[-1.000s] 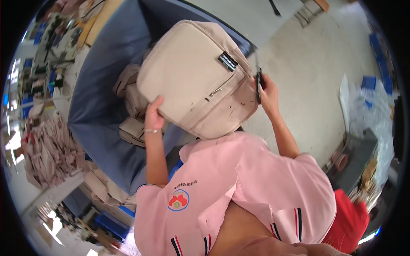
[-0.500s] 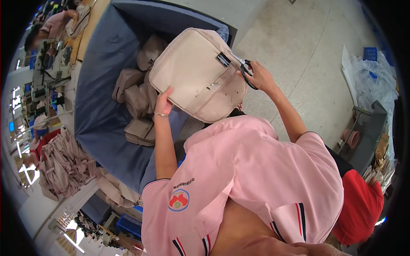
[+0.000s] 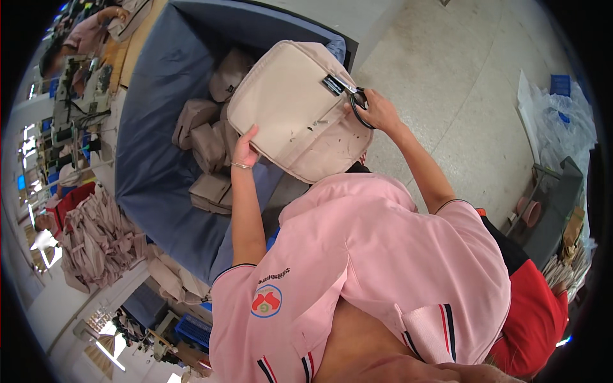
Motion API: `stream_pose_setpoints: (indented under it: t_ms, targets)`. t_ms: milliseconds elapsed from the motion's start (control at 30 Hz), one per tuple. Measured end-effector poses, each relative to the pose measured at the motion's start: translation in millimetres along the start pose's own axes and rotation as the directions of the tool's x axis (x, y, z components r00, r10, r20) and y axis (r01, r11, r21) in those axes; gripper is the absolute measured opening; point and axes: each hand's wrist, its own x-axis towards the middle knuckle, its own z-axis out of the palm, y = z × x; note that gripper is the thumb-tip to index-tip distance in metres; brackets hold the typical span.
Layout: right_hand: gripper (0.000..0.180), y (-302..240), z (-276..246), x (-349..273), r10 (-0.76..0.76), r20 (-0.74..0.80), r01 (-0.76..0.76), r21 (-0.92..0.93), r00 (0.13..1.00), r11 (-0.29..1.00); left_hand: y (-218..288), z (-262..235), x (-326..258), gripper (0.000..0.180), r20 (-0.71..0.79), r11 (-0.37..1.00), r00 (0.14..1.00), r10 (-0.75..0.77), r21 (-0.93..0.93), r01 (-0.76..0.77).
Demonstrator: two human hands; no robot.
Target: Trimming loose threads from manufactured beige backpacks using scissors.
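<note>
A pink shirt [image 3: 357, 255] worn by the person fills the bottom centre. Just above, at mid-frame, the left hand [image 3: 245, 148] grips the lower-left edge of a beige fabric bag [image 3: 274, 102], thumb on its face. Right of centre, the right hand [image 3: 380, 113] holds black-handled scissors [image 3: 354, 110], blades pointing toward the bag's dark label [image 3: 332, 85]. Beyond, at upper left, a blue fabric-lined bin [image 3: 150, 140] contains smaller beige bags [image 3: 209, 148]. Pale floor [image 3: 440, 102] spans the upper right.

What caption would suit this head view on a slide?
Left hand holding a beige bag beside a blue bin, right hand holding black-handled scissors near the bag's black label.
</note>
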Motion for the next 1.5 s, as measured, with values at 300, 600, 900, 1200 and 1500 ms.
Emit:
stream_pose_setpoints:
  t_ms: [300, 600, 900, 1200, 1500]
  targets:
    - [0.051, -6, -9, 3, -0.074, -0.019, 0.074, -0.003, 0.997, 0.997, -8, -9, 6, 0.055, 0.003, 0.999, 1.000, -0.015, 0.035, 0.015]
    - [0.039, -8, 18, 23, -0.034, -0.098, 0.039, 0.049, 0.995, 0.998, 4, -11, 4, 0.048, 0.002, 0.995, 0.999, -0.034, -0.098, 0.034]
    - [0.044, 19, 39, 4, 0.011, -0.243, 0.113, 0.489, 0.970, 0.865, -71, 23, -33, 0.036, -0.449, 0.828, 0.701, 0.554, 0.210, -0.520]
    - [0.052, -2, 33, 1, 0.042, -0.192, 0.075, 0.563, 0.980, 0.823, -132, 37, -76, 0.023, -0.426, 0.929, 0.832, 0.356, 0.065, -0.364]
    - [0.054, -5, 38, -6, 0.067, -0.247, 0.085, 0.558, 0.967, 0.826, -109, 54, -74, 0.016, -0.497, 0.852, 0.702, 0.510, 0.181, -0.491]
